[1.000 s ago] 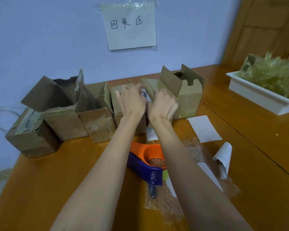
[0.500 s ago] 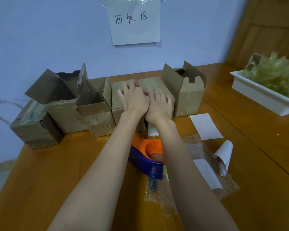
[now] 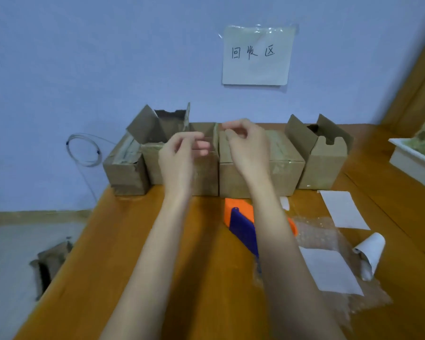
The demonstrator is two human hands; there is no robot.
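My left hand (image 3: 179,155) and right hand (image 3: 245,146) have lifted off the closed cardboard box (image 3: 280,168), loosely curled, holding nothing. I'd tape its seam promptly with the tape dispenser (image 3: 242,224).

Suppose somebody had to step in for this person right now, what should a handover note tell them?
Left hand: fingers loosely curled, holding nothing, raised beside the right hand.
Right hand: the same, above the closed brown cardboard box.
The orange and purple tape dispenser lies on the wooden table, below the right forearm.
Done: that box's top flaps lie flat.
Left: probably taping its seam; the notched brown cardboard box beside it stands open.
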